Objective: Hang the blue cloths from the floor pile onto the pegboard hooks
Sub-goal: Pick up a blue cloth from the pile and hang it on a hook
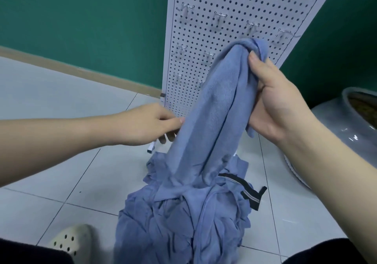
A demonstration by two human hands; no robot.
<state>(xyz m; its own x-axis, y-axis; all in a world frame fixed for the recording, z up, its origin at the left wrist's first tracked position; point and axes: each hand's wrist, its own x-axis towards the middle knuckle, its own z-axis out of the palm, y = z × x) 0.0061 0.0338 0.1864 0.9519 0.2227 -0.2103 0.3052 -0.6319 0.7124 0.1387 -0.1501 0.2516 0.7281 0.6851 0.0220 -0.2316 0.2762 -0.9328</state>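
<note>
Right hand [281, 102] at center right, thumb and curled fingers clamped round the bunched top of a blue cloth [216, 108], raised in front of the white pegboard [230, 4]. Cloth's lower end trailing down into the pile of blue cloths [179, 218] on the tiled floor [51, 104] at bottom center. Left hand [146, 123] reaching in from the left edge, thumb touching the cloth's left side, fingers curled behind the fabric (whether gripping it, impossible to tell). Metal hooks [220, 15] in staggered rows across the pegboard at top center, all bare. Black strap [244, 188] lying across the pile's right side. Pale perforated clog [71, 240] at bottom left; grey ceramic pot [344, 127] at the right edge, against a green wall [81, 18].
</note>
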